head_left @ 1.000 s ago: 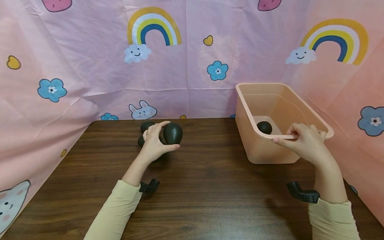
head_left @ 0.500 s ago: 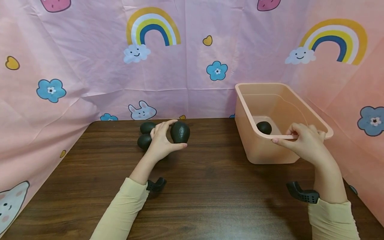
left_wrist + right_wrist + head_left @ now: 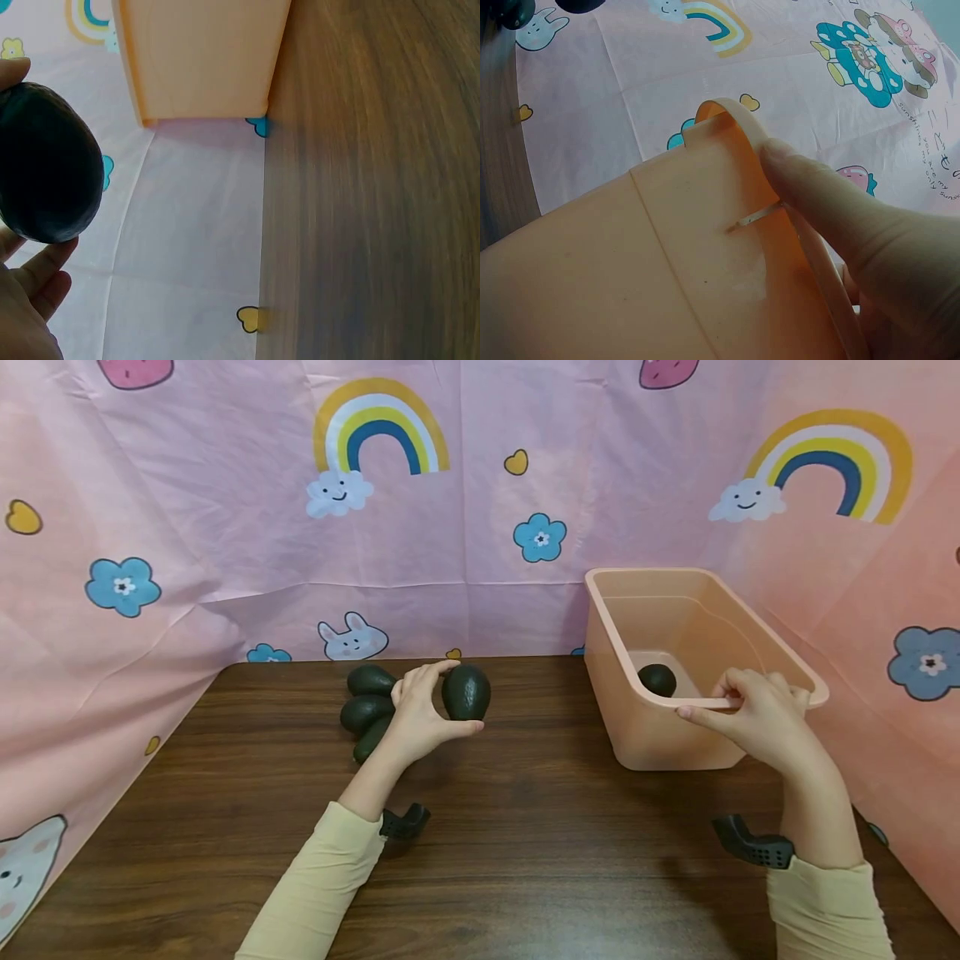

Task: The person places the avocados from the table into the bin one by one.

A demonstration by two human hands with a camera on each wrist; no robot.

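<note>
My left hand (image 3: 420, 714) pinches a dark green avocado (image 3: 467, 693) between thumb and fingers, held up off the table. In the left wrist view the same avocado (image 3: 49, 161) fills the left edge, with fingertips (image 3: 52, 262) against it. Behind that hand lie several more avocados (image 3: 365, 714) in a cluster, partly hidden by it. On the right, my right hand (image 3: 761, 714) grips the near rim of a peach plastic bin (image 3: 622, 718), its thumb outside the wall. One avocado (image 3: 657, 680) lies inside the bin. The right wrist view shows the thumb (image 3: 817, 187) on the bin's rim (image 3: 742, 127).
The dark wooden table (image 3: 525, 860) runs back to a pink cloth backdrop (image 3: 480, 527) printed with rainbows and flowers. Cloth also hangs along both sides, close to the bin on the right. Black camera mounts (image 3: 752, 843) sit on both wrists.
My left hand has moved to the right with the avocado, away from the cluster, uncovering more of the avocados there. The right hand stays on the bin's rim.
</note>
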